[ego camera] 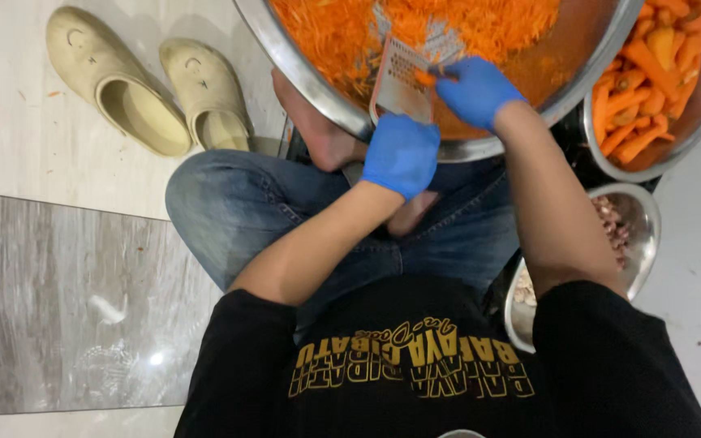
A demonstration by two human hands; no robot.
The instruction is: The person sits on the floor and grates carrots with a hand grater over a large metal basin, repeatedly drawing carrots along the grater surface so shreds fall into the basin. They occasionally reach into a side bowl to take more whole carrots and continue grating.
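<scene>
I sit cross-legged on the floor, both hands in blue gloves. My left hand (402,154) grips the lower end of a flat metal grater (399,79) that leans over the rim of a large steel bowl (302,69) full of grated carrot. My right hand (474,89) presses a small piece of carrot (425,78) against the grater's face.
A second steel bowl (695,130) at the right holds whole peeled carrots. A smaller bowl (647,235) with scraps sits by my right knee. A pair of beige clogs (152,89) lies on the tiled floor at the left.
</scene>
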